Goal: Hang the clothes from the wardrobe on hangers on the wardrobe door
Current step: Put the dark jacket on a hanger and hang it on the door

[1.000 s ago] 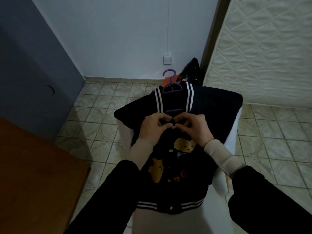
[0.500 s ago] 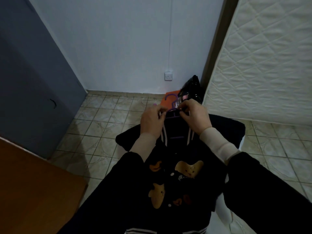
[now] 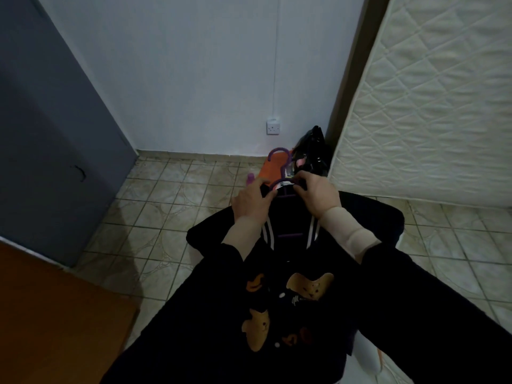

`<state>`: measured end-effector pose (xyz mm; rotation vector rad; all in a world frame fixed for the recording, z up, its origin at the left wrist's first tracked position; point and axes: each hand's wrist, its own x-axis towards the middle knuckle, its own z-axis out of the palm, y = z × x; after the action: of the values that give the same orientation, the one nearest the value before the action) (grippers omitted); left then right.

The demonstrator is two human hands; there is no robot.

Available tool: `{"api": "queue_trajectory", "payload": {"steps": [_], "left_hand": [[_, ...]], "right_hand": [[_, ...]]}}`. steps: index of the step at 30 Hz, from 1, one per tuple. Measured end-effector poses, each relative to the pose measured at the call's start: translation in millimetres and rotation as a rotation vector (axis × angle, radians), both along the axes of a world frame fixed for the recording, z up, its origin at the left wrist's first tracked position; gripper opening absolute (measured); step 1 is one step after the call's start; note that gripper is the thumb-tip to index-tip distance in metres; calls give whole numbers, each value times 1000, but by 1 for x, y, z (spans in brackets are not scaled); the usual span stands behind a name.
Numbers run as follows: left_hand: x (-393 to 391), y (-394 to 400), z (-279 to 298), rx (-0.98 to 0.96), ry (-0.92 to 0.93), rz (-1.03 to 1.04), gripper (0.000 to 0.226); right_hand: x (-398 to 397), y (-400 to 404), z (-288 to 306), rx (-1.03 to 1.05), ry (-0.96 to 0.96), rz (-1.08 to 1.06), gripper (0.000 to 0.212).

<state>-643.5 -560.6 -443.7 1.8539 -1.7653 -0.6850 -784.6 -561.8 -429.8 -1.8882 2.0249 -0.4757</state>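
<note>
A black varsity jacket (image 3: 293,309) with bear patches and a white-striped collar lies spread in front of me on a purple hanger (image 3: 280,162). The hanger's hook sticks out beyond the collar toward the wall. My left hand (image 3: 250,202) pinches the left side of the collar at the hanger's neck. My right hand (image 3: 318,194) grips the right side of the collar and hanger. A purple crossbar of the hanger shows inside the open neck.
A grey wardrobe door (image 3: 55,139) stands at the left and a brown wooden surface (image 3: 55,314) lies at the lower left. A quilted mattress (image 3: 432,101) leans at the right. A black bag (image 3: 314,151) and an orange item (image 3: 273,170) sit by the wall.
Both hands moved from the jacket's front buttons up to the collar at the hanger's neck. The view tilted upward, showing more wall.
</note>
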Motion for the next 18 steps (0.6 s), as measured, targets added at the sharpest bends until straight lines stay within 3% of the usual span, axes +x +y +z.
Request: {"api": "queue_trajectory", "payload": {"steps": [9,18], "left_hand": [[1,27,30,-277,259,72,18],[8,54,121,-516,17,29,16]], "right_hand": [[8,36,26,-362,-82,32,18],[20,69,108,-564,-94,36,23]]}}
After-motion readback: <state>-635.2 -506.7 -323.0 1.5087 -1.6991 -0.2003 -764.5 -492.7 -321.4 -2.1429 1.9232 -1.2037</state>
